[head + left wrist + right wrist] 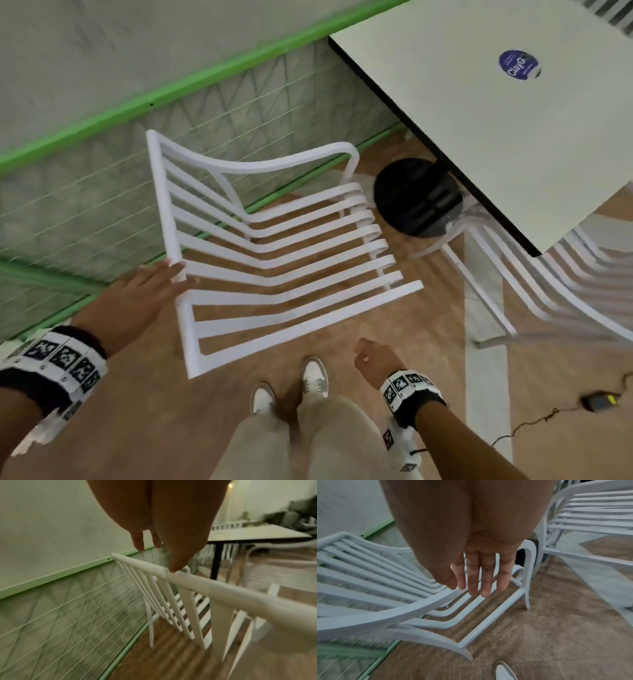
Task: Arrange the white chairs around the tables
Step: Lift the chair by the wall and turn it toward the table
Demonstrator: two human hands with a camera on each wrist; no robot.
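Observation:
A white slatted chair (284,164) stands on the brown floor between the wall and the white table (513,137), its seat turned toward the table. My left hand (178,274) is at the near end of the backrest's top rail (223,588). In the left wrist view the thumb tip (173,568) touches that rail while the other fingers stretch straight past it. My right hand (363,353) hangs free beside the chair's near armrest (368,618). In the right wrist view its fingers (479,588) are straight over the seat and hold nothing.
A second white chair (565,291) is tucked under the table's near corner on the right. The table's black round base (411,195) sits just past the first chair's seat. A green-trimmed wall (137,102) runs along the left. A cable and adapter (599,401) lie on the floor at right.

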